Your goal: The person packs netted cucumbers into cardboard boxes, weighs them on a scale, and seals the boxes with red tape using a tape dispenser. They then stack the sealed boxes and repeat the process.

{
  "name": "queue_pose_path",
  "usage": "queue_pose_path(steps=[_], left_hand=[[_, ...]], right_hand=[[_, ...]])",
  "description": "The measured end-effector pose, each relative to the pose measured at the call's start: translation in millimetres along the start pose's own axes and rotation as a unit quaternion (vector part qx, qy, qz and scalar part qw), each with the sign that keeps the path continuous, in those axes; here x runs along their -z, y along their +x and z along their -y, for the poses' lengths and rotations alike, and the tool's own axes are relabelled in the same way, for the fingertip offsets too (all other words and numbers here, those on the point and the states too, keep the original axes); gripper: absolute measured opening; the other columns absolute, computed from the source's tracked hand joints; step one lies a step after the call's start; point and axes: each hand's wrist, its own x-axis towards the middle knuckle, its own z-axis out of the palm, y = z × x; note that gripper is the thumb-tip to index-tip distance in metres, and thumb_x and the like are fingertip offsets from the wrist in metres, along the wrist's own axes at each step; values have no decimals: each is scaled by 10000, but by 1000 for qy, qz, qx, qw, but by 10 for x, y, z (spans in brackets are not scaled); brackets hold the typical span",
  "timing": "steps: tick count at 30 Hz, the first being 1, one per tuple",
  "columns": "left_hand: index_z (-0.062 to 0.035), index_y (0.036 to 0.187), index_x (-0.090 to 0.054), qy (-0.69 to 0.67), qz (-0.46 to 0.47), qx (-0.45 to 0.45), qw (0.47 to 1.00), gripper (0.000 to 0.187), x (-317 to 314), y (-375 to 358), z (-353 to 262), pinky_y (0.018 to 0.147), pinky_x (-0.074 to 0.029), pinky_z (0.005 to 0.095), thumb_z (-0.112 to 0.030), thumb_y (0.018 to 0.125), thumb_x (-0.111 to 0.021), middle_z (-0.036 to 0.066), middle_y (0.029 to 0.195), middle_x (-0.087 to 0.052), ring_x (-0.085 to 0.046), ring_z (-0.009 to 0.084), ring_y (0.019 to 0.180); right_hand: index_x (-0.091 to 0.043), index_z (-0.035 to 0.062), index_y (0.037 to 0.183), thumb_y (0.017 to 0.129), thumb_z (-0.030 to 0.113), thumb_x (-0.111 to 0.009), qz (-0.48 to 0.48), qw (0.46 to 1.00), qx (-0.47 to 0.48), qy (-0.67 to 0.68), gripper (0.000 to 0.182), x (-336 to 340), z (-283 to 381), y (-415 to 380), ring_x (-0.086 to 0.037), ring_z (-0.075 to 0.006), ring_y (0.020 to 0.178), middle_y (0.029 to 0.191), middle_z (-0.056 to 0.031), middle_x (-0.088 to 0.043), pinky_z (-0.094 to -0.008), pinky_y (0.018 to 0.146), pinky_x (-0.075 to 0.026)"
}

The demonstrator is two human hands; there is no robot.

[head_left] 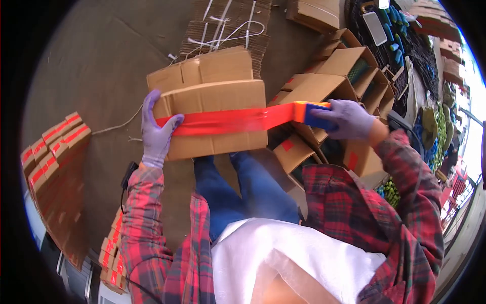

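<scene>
A flattened brown cardboard box [217,147] lies in front of my legs, with another folded carton [212,68] behind it. Red tape [223,121] runs across the nearer box and stretches off its right edge to a blue and orange tape dispenser [309,115]. My right hand [349,119], in a purple glove, is closed around that dispenser, right of the box. My left hand [156,129], gloved alike, grips the box's left edge, thumb on the front near the tape's end. Its fingers are partly hidden behind the cardboard.
A bundle of flat cardboard [258,30] tied with white strapping lies beyond the box. Open cartons [329,91] crowd the right side. Taped boxes [55,142] are stacked at the left, with more taped boxes [114,253] below. A white cord [119,125] trails across the floor.
</scene>
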Motion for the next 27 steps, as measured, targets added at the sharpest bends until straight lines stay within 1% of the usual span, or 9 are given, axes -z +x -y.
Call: queue_pose_path(steps=[6,11,15,16,18,20,22,25,27], left_hand=[[-42,1537,-186,-123,-1,93,988,908,7,-33,-123,1130,-329,326,-18,820,-742,136,1540,-315,-322,235,1403],[-25,1546,-115,-66,26,62,996,873,38,-8,-96,1161,-247,357,-176,911,-694,167,1576,-253,-291,247,1424],[-5,1538,-144,-127,39,65,989,912,107,26,105,1163,-237,366,-289,894,-724,157,1558,-284,-304,250,1416],[-4,1536,-154,-147,46,64,986,920,86,3,163,1162,-237,365,-318,889,-728,151,1553,-292,-309,244,1411],[-5,1536,-158,-114,52,111,986,907,88,-63,-19,1152,-258,362,-336,899,-713,146,1539,-308,-329,233,1394],[-7,1536,-160,-68,54,113,990,884,59,37,-47,1138,-285,358,-343,916,-693,144,1526,-319,-352,223,1371],[-10,1537,-162,0,51,97,994,850,179,10,49,1119,-316,350,-339,938,-667,146,1514,-324,-377,214,1344],[27,1503,-218,-81,20,191,978,780,214,-115,-345,1034,-423,347,-378,967,-613,173,1422,-427,-496,228,1211],[58,1456,-292,-58,20,234,970,742,345,-141,-283,988,-465,354,-425,974,-585,178,1352,-495,-555,236,1124]], right_hand=[[-622,234,1230,664,385,-755,43,993,35,109,601,-307,317,1093,-644,-347,821,889,-154,-622,-429,730,-518],[-711,167,1100,631,447,-779,141,957,-13,255,551,-363,287,1471,-669,-312,886,937,-147,-708,-405,784,-527],[-741,121,1006,641,458,-784,191,965,-66,167,498,-678,544,1841,-676,-336,909,937,-148,-714,-409,799,-534],[-753,117,967,645,433,-779,170,969,-68,165,452,-809,527,1865,-682,-329,898,929,-134,-720,-414,785,-536],[-768,125,972,672,349,-783,253,956,-98,115,375,-682,649,1840,-699,-266,938,979,-94,-736,-385,785,-553],[-762,134,1005,695,308,-762,221,953,-188,84,355,-706,788,1855,-700,-257,958,1000,-84,-735,-387,788,-561],[-745,125,1032,731,322,-703,95,929,-321,156,362,-564,866,1742,-698,-268,984,1039,-108,-727,-400,803,-565],[-708,105,1060,748,365,-638,-150,818,-480,279,412,-311,1035,1331,-696,-307,953,1056,-167,-707,-422,821,-559],[-621,92,1163,742,376,-634,-271,750,-480,365,507,-461,1340,1346,-673,-360,930,1002,-202,-688,-457,827,-541]])
